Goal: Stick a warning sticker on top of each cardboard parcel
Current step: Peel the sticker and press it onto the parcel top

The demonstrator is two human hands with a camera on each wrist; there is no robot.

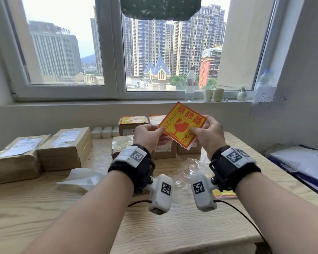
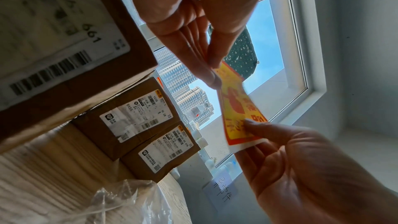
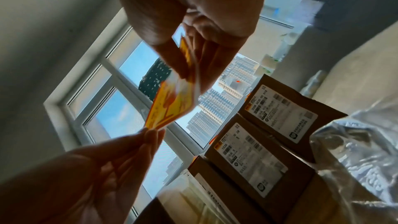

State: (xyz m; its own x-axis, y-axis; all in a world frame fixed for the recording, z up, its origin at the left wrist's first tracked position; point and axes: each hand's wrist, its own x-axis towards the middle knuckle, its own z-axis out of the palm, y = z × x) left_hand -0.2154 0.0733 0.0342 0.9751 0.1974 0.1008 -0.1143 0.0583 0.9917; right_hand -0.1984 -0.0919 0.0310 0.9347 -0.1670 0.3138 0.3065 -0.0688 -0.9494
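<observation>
A yellow and red warning sticker point(image 1: 182, 123) is held up in the air over the small parcels, tilted like a diamond, with white backing showing along its lower edge. My left hand point(image 1: 162, 133) pinches its left corner. My right hand point(image 1: 196, 128) pinches its right side. The left wrist view shows the sticker point(image 2: 237, 108) edge-on between both hands, and so does the right wrist view point(image 3: 172, 105). Small cardboard parcels point(image 1: 130, 125) point(image 2: 129, 117) point(image 3: 254, 163) stand in a cluster below; two at the back carry yellow stickers on top. Two larger parcels point(image 1: 66, 147) lie at the left.
A clear plastic bag point(image 1: 187, 169) and a loose white backing sheet point(image 1: 83, 177) lie on the wooden table point(image 1: 154, 231) near my wrists. A pile of stickers point(image 1: 224, 194) sits under my right wrist. A bottle point(image 1: 190, 85) and cups point(image 1: 214, 94) stand on the windowsill. Folders point(image 1: 301, 162) lie at right.
</observation>
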